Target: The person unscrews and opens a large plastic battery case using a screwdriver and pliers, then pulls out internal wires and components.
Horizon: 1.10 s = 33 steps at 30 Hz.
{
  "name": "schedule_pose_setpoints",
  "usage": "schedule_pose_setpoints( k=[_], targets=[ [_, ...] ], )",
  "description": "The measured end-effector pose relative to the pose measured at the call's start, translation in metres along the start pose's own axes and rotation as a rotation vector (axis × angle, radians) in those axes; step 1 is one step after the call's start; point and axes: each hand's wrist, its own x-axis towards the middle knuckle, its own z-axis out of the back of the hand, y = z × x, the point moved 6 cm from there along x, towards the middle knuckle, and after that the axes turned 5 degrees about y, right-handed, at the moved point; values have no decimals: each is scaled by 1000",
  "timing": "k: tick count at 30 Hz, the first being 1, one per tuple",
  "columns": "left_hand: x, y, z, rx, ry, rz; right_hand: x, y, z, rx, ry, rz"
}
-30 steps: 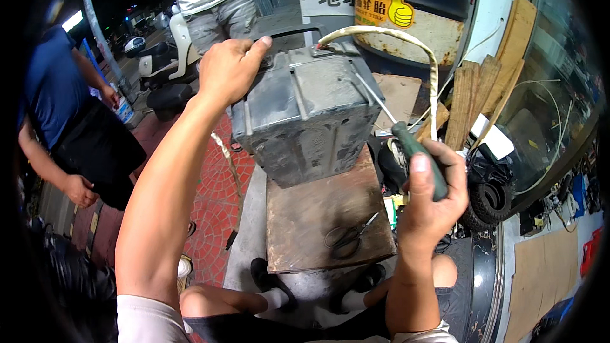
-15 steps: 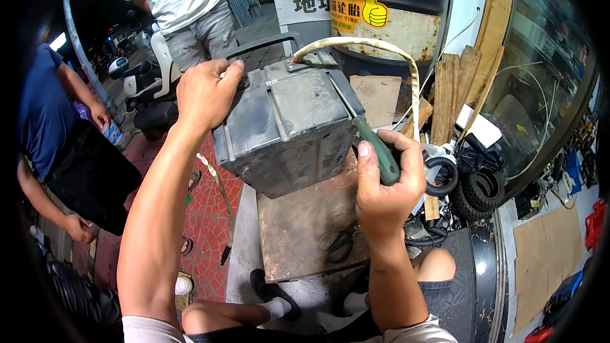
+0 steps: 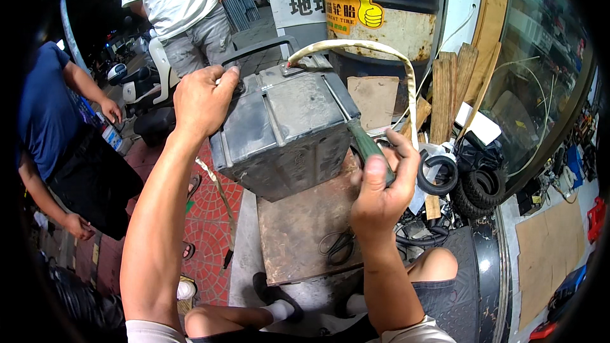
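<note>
A dusty dark grey battery box (image 3: 273, 127) stands tilted on a worn brown board, with a black carry handle (image 3: 267, 44) at its far side. My left hand (image 3: 204, 98) is closed over the box's far left top corner; its fingertips are partly hidden. At the near right edge is a screwdriver (image 3: 365, 140) with a green handle, its shaft lying along the groove in the top. My right hand (image 3: 386, 184) holds the handle loosely, thumb up and index finger raised. A cream-sleeved cable (image 3: 381, 49) arches from the top of the box to the right.
A second frayed cable (image 3: 219, 194) hangs left of the box. Scissors-like black loops (image 3: 342, 249) lie on the board (image 3: 298, 241). Wooden planks (image 3: 452, 89), tyres (image 3: 480, 190) and a drum (image 3: 387, 32) stand at right and behind. Two people (image 3: 184, 13) stand at the left.
My right hand has loosened its fingers and shifted slightly left on the screwdriver handle, which has turned a little steeper. My left hand stays on the corner. The person at far left has moved an arm.
</note>
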Motion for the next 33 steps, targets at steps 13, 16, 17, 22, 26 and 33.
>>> schedule_pose_setpoints(
  k=[13, 16, 17, 22, 26, 33],
  targets=[
    [2, 3, -3, 5, 22, 1, -6, -2, 17, -160, -140, 268],
    [1, 4, -1, -7, 2, 4, -13, -14, 29, 34, -242, 47],
    [0, 5, 1, -14, -10, 5, -13, -11, 31, 89, -286, 50],
    [2, 5, -3, -30, -1, 20, -29, 13, 31, 34, -174, 200],
    [1, 3, -1, -9, 12, 36, -34, 27, 32, 39, -172, 235],
    [-4, 1, 2, -3, 2, 8, -2, 13, 16, -335, 226, 75]
  ],
)
